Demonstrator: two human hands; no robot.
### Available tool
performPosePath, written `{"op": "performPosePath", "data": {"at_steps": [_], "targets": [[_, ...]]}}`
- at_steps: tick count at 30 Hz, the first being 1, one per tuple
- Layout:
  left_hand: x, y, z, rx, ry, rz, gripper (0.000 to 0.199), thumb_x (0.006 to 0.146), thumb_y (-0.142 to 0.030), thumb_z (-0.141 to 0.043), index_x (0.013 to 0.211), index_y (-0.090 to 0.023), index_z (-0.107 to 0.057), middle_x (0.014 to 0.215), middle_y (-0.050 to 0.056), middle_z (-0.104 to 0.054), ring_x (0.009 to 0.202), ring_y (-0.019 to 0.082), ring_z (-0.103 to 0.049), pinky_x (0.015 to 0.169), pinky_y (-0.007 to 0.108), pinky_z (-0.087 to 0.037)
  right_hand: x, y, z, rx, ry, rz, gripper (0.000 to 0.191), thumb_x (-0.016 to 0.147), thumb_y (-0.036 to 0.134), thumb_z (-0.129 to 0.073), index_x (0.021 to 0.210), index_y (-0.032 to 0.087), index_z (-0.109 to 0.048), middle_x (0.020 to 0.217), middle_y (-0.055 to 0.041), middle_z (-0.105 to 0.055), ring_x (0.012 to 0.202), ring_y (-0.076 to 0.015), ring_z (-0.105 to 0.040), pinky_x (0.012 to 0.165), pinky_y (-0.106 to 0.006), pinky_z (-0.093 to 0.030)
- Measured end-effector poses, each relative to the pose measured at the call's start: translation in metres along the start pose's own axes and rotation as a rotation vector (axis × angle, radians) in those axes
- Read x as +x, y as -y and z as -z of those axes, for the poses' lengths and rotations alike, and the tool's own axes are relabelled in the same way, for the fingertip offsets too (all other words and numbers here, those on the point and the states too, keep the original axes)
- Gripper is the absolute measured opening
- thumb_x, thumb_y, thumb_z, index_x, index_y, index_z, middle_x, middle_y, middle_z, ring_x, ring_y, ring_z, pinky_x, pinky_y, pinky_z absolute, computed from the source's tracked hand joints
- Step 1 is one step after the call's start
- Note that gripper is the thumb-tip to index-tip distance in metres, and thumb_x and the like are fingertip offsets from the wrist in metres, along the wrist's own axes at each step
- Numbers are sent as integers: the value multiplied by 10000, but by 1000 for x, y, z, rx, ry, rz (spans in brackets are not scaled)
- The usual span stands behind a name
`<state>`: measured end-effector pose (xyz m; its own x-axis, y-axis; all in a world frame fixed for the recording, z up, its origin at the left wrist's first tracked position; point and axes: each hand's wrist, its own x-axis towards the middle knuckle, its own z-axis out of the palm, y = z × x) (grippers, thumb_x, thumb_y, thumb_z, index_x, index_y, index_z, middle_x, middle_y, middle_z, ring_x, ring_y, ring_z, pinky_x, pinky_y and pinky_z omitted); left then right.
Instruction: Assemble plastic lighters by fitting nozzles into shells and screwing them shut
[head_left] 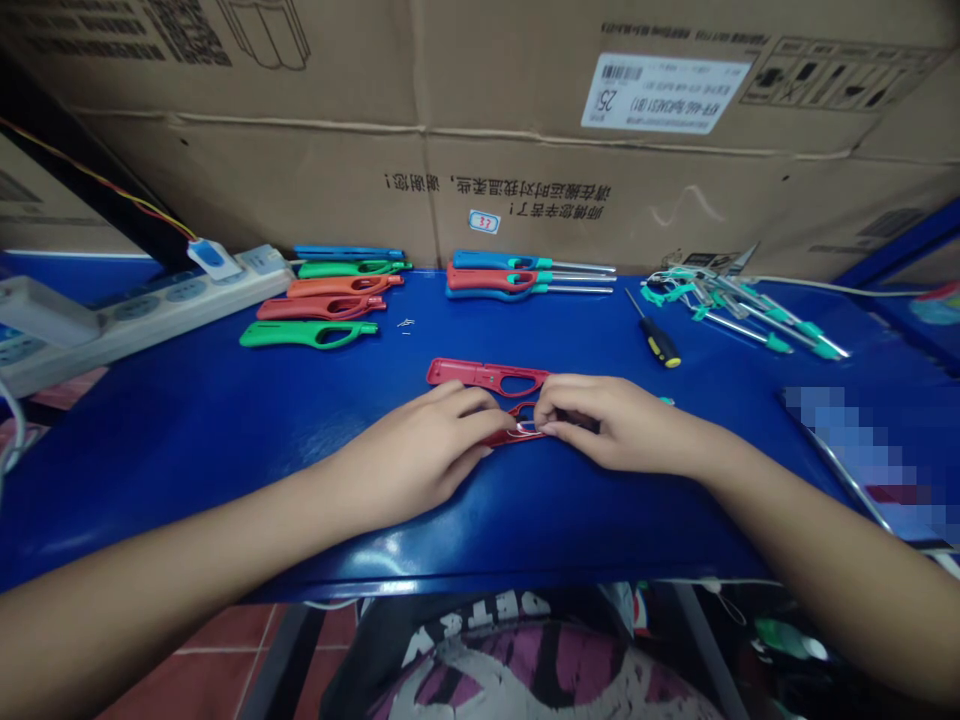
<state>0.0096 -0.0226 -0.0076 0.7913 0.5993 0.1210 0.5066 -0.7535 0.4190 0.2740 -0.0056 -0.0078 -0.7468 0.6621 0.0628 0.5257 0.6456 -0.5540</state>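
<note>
On the blue table, a red lighter casing half [499, 437] lies between my two hands, largely covered by the fingers. Thin pale wires and a small light-coloured part show in its middle. My left hand [442, 440] presses closed fingers on the casing's left end. From the right, my right hand [600, 415] pinches at the small part and wires; exactly what is between its fingertips is hidden. A second red casing half [465, 374], with an oval trigger opening, lies just beyond, its inner side up.
Casings [307, 334] in several colours lie back left, near tiny screws [406, 323] and a power strip [157, 305]. Assembled lighters [495, 278] lie at the back centre. A screwdriver [660, 345], metal-tube lighter inserts [750, 310] and a blurred-out device [877, 460] are right. Cardboard [300, 180] stands behind.
</note>
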Motion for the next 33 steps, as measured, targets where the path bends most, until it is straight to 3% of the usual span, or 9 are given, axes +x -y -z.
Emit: {"op": "performPosePath", "data": {"at_steps": [4,21,33], "targets": [[0,-1,-3,24,5,-8,393,1015,-168,-461,1385,-245,-569,1206,109,-603,1118,260,-549,968,440,-497,-1,-1,-1,-13,-2,-8,113,982,202,-527,996,206,-639,986,-47,-676,858,-174,-610,747,-290,-444],[1,-3,-6,19,12,-5,326,1022,-147,-410,1276,-206,-604,1189,110,-559,1109,268,-484,962,457,-469,-3,3,6,-67,22,-17,122,937,134,-544,984,200,-635,938,-28,-661,792,-152,-580,687,-267,-416],[3,-5,-6,26,4,16,326,1012,-147,-436,1286,-202,-603,1194,112,-553,1109,267,-492,979,458,-473,-3,5,5,-127,45,6,168,986,169,-473,1033,202,-630,1064,-60,-663,957,-191,-624,790,-305,-462]]}}
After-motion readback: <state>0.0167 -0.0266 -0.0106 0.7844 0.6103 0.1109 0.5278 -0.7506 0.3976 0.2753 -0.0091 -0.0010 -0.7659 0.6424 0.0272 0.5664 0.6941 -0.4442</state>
